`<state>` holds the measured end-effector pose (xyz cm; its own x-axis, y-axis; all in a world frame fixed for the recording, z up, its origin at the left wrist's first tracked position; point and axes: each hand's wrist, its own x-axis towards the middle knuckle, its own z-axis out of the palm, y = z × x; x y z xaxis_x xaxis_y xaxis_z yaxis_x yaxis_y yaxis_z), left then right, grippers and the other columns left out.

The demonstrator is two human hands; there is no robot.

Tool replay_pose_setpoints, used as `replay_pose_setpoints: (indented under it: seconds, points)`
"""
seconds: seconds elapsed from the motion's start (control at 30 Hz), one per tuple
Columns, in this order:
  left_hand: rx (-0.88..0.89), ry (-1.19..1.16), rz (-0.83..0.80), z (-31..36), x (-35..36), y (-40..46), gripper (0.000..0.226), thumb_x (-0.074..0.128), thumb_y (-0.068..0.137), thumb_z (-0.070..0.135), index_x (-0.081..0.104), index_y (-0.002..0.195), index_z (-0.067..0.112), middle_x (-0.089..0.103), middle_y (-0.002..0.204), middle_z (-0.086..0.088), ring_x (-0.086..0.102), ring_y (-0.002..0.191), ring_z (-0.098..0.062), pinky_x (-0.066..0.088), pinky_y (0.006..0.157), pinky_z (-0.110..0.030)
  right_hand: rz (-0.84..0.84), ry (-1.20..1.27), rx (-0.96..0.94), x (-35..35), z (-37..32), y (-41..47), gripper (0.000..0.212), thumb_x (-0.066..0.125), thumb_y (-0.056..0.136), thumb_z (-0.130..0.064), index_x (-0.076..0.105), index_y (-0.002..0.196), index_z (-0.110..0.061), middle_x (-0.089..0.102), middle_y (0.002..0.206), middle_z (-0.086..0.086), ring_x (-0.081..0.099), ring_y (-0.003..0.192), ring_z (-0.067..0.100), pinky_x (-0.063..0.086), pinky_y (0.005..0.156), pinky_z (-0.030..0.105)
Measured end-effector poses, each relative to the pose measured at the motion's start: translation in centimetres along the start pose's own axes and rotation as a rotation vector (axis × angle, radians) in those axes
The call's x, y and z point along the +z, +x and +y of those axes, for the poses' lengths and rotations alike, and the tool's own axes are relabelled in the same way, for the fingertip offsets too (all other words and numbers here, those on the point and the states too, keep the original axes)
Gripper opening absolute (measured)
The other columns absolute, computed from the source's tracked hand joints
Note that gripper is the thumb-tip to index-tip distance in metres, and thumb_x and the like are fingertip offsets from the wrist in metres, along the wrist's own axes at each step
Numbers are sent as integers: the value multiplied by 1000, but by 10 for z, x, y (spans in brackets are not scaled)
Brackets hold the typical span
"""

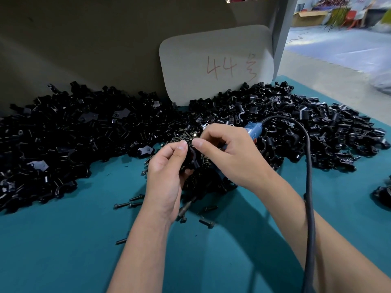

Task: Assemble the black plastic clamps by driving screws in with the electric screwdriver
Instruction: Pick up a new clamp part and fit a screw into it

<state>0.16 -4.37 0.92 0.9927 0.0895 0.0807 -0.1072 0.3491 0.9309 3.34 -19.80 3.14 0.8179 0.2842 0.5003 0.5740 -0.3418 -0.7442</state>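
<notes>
My left hand grips a black plastic clamp above the teal table, thumb on its top. My right hand pinches at the top of that clamp with thumb and forefinger; whatever small part it pinches is hidden. The blue electric screwdriver is tucked in the same right hand, its rear end sticking out behind the knuckles. Its black cable loops over my right forearm. Loose dark screws lie below my hands, and a pile of screws sits just behind them.
Large heaps of black clamp parts cover the left and right of the table. A cardboard sheet marked "44" leans against a grey wall behind. Bare teal cloth lies near me. More black parts sit at the right edge.
</notes>
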Motion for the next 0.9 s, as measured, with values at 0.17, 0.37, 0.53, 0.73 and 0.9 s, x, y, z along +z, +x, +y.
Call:
replay_pose_setpoints:
  seconds: [0.17,0.37,0.53,0.73,0.9]
  points:
    - [-2,11,10,-1,-1,1,25,66,89,38,74,97,16,71,93,-1,66,85,-8,54,71,-22,-10,27,-9,-2,-3,0,13,63,102,-16,68,91,-12,63,81,-6,56,77,7,46,74,26]
    - [6,43,11,-1,-2,2,26,65,93,38,73,98,13,71,92,-1,65,86,-9,54,74,-23,23,1,30,-3,-2,0,37,56,107,-29,64,79,-6,56,68,2,51,66,13,42,67,28]
    - [2,24,12,-2,-2,2,22,62,101,31,76,100,14,74,95,-2,68,85,-9,54,72,-22,-35,-63,-13,-1,-3,0,27,61,104,-20,63,79,-10,59,72,0,54,70,14,45,69,32]
    - [6,55,2,-1,-2,2,20,64,97,36,77,95,21,73,97,-1,66,92,-10,52,81,-27,-66,-62,-45,-2,-2,2,8,61,104,-18,65,97,-14,63,84,-3,57,81,14,45,74,25]
    - [9,98,5,-4,-1,1,17,65,98,35,77,92,25,71,96,-4,63,92,-17,51,86,-38,-45,-192,-78,4,3,5,31,54,108,-19,52,77,-13,49,77,1,47,75,15,37,70,25]
